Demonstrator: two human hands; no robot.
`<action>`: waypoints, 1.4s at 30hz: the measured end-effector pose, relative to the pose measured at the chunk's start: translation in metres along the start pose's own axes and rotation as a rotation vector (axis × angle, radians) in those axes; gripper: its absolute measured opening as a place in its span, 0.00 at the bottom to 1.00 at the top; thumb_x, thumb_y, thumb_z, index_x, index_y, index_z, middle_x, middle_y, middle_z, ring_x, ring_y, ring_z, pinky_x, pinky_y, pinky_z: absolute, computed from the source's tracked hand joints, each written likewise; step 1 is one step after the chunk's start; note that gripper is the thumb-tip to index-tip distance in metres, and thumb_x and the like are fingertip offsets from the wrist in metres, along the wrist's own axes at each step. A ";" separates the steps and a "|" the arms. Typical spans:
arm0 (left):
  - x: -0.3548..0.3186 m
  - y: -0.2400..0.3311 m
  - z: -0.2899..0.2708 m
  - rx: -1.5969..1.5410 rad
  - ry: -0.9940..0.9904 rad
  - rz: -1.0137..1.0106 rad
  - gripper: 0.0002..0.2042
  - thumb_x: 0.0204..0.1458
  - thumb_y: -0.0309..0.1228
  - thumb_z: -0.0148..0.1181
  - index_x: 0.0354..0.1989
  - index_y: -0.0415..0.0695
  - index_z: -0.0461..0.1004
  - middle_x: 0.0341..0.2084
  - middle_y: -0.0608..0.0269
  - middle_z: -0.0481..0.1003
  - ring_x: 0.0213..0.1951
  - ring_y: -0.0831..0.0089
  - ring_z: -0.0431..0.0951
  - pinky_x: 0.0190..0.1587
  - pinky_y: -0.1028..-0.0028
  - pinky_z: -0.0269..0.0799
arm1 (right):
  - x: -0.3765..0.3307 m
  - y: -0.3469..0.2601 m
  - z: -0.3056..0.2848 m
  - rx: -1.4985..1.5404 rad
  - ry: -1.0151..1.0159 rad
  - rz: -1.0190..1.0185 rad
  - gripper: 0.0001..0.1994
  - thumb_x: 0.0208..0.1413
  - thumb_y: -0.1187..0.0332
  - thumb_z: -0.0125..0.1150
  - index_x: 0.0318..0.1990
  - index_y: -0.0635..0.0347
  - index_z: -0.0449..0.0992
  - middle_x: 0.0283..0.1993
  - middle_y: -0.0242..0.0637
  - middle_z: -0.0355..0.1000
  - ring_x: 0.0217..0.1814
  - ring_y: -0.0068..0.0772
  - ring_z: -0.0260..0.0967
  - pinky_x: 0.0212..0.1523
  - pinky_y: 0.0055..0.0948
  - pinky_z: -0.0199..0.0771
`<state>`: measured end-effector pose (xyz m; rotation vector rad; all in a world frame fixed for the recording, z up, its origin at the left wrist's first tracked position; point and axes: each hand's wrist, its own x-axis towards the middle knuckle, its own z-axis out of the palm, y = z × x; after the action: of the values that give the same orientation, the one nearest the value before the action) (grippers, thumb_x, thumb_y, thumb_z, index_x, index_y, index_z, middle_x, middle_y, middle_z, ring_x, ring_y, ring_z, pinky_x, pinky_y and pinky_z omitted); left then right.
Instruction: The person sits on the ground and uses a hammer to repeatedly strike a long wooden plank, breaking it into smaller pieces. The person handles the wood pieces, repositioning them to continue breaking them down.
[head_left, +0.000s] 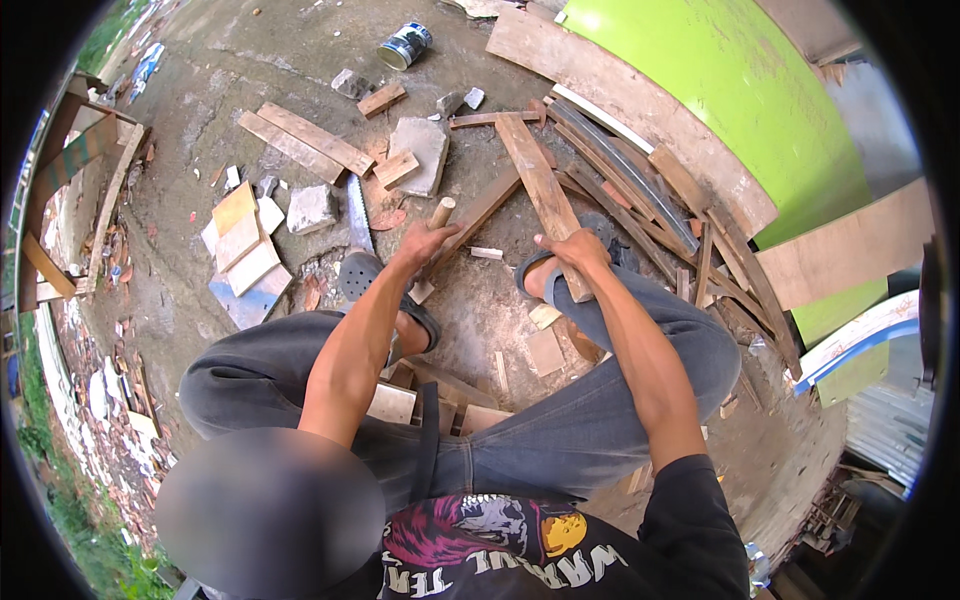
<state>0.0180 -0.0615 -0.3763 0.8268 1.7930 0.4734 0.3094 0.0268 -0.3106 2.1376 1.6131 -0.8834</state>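
Right hand (582,252) grips long wooden plank (537,170) close to its near end, thumb across top; plank runs forward from beside the right shoe (534,272). Left hand (424,246) curled tight on round wooden handle (443,211), tip poking out. Beyond: handsaw (358,214) on ground, concrete slab (418,150), then metal can (404,46) farthest.

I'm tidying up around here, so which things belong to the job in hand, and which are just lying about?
With the job:
- plank, held by the right hand
- round wooden stick, in the left hand
- saw, probably, though unheld

Lying about, it seems:
- tin can
- grey block
- green panel
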 end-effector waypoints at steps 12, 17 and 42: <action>0.003 -0.009 0.005 -0.097 0.019 0.174 0.17 0.46 0.42 0.64 0.18 0.40 0.72 0.12 0.67 0.66 0.15 0.77 0.62 0.18 0.70 0.56 | 0.031 -0.023 0.012 -0.221 0.195 -0.066 0.49 0.40 0.55 0.71 0.68 0.67 0.52 0.61 0.53 0.66 0.59 0.55 0.69 0.53 0.49 0.73; 0.002 -0.013 0.008 -0.203 0.054 0.189 0.16 0.45 0.39 0.64 0.15 0.42 0.70 0.10 0.68 0.66 0.13 0.78 0.62 0.18 0.71 0.56 | -0.004 0.001 -0.018 0.026 -0.073 -0.200 0.39 0.37 0.54 0.71 0.55 0.75 0.68 0.50 0.61 0.73 0.54 0.50 0.73 0.52 0.41 0.73; 0.007 0.009 0.015 0.070 0.008 0.179 0.24 0.44 0.47 0.65 0.17 0.34 0.74 0.13 0.60 0.71 0.17 0.71 0.71 0.22 0.66 0.66 | -0.032 0.080 0.077 0.180 -0.110 -0.239 0.43 0.38 0.54 0.71 0.60 0.73 0.61 0.53 0.60 0.71 0.57 0.53 0.70 0.59 0.37 0.67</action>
<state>0.0334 -0.0508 -0.3803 1.0415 1.7594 0.5327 0.3574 -0.0675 -0.3572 1.9950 1.8195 -1.2405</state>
